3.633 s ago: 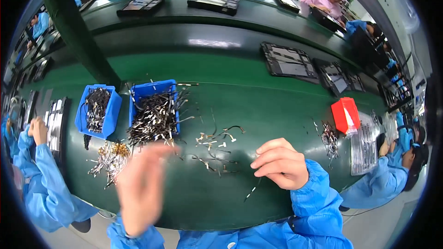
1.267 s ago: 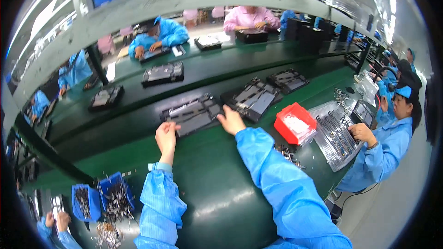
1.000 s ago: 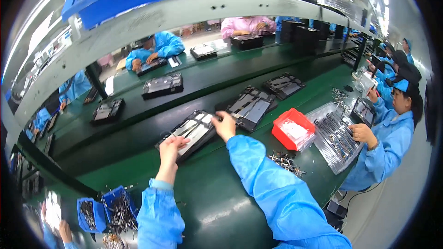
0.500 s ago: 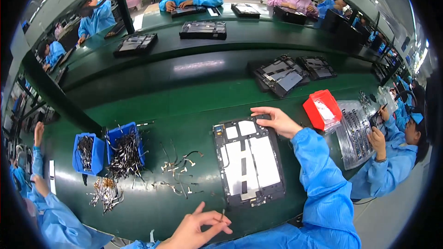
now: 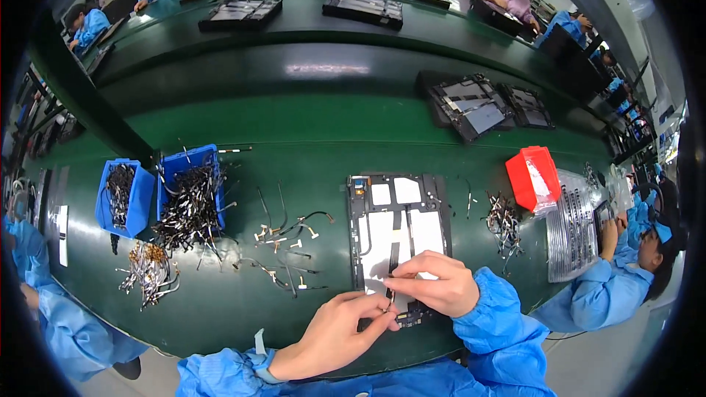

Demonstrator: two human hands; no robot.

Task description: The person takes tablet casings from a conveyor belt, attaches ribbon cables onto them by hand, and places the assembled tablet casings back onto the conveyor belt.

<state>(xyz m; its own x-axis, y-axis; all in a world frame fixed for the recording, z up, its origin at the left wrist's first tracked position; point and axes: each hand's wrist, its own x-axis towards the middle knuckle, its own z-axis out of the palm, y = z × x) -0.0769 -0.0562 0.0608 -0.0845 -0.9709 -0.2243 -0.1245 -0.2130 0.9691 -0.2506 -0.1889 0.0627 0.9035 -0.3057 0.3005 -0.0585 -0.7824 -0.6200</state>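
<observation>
An opened tablet (image 5: 379, 229), with a black frame and white battery panels, lies on the green bench in front of me. Over its lower edge my left hand (image 5: 342, 329) and my right hand (image 5: 440, 283) meet, fingertips close together. Both pinch a short, thin, dark cable (image 5: 390, 297), mostly hidden by the fingers. To the left of the tablet, several loose dark cables (image 5: 283, 231) with small pale connectors are spread over the bench. Another heap of cables (image 5: 504, 224) rests right of the tablet.
Two blue bins (image 5: 140, 202) of black cables stand at left, near a pile of cables with brownish ends (image 5: 149, 272). At right are a red bin (image 5: 521, 176) and a clear ribbed tray (image 5: 570, 231). More opened tablets (image 5: 471, 103) lie farther back. Co-workers sit on both sides.
My right hand has left the tablet's upper right corner and come down to my left hand. The left hand has moved up and right with the small cable. The view has shifted.
</observation>
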